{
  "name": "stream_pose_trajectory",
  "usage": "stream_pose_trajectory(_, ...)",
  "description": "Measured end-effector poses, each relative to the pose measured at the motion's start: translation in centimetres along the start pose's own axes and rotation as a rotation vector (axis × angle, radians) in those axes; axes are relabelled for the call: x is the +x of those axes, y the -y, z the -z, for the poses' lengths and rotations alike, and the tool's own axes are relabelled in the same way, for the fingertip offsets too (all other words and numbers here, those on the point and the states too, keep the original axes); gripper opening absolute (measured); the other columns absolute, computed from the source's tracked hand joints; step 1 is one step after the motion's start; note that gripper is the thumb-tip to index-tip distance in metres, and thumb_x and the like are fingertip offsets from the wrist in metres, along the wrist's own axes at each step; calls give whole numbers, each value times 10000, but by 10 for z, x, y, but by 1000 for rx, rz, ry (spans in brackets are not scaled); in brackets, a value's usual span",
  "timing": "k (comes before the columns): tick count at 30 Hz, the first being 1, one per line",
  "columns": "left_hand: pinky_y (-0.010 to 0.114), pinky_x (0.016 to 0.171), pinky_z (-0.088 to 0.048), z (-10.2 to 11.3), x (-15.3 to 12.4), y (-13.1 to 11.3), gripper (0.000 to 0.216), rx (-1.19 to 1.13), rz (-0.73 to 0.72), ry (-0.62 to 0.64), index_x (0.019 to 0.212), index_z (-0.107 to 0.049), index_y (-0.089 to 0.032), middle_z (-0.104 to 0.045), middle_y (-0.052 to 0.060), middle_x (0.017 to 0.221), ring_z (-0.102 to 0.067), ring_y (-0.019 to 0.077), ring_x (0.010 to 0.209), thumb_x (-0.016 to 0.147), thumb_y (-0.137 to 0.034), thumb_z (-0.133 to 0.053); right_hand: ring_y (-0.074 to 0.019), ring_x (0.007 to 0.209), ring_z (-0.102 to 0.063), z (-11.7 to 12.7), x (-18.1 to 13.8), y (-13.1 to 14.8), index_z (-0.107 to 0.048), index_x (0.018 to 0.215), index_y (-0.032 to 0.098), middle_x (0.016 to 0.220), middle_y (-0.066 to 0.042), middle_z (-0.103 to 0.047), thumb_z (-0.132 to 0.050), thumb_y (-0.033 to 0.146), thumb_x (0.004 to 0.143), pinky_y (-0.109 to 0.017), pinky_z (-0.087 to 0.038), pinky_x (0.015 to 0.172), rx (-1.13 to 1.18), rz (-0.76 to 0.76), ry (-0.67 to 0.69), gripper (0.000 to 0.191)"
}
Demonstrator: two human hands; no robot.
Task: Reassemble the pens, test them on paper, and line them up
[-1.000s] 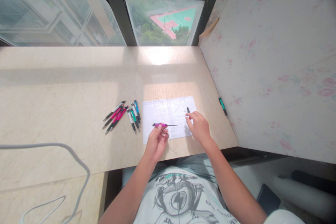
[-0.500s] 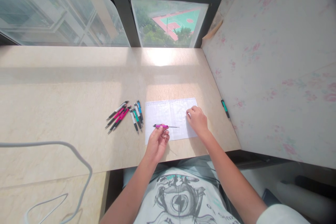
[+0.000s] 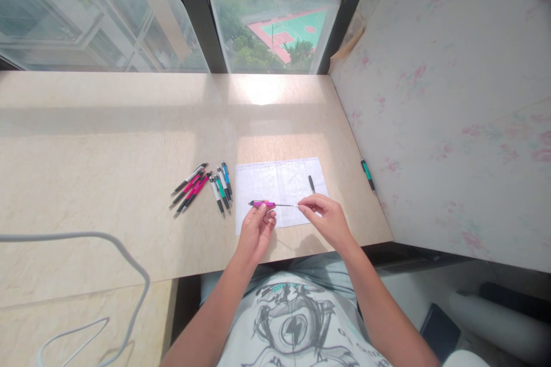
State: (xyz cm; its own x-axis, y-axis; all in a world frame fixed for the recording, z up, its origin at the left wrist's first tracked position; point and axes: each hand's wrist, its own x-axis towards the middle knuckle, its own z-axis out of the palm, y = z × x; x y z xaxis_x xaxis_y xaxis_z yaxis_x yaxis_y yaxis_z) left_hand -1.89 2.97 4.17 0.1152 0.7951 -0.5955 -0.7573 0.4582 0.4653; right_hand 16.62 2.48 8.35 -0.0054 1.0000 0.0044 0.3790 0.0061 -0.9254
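Observation:
A magenta pen barrel (image 3: 263,204) lies level in my left hand (image 3: 258,226), pinched between thumb and fingers. From its right end sticks a thin dark refill (image 3: 284,205). My right hand (image 3: 325,217) has thumb and forefinger closed at the refill's tip. Beneath both hands is a white sheet of paper (image 3: 258,178) with a row of holes along its far edge. On that sheet, just beyond my right hand, rests a black pen grip section (image 3: 311,184), apart from the barrel.
Left of the paper lie several pink and white pens (image 3: 189,189) and a second group of white, green and blue pens (image 3: 221,186). A green pen (image 3: 368,175) lies against the wall. A grey cable (image 3: 124,252) curves at the lower left.
My right hand has moved left and nearer, from the paper's right side to the refill's tip. The black grip section now shows on the paper. My left hand stays nearly still.

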Motion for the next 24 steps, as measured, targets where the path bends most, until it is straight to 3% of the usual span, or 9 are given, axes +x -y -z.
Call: stream_pose_trajectory(24,172,591,-487,-2,-2,0,196,14,6,0,879,-636,-147,-691,44,825,-618,86,671,729,-173,-760,-163,746,-633,-1,0,10,-706,883,221,855,-44,-702,-563,220,864,-287,-526,664,-104,102,-18,144)
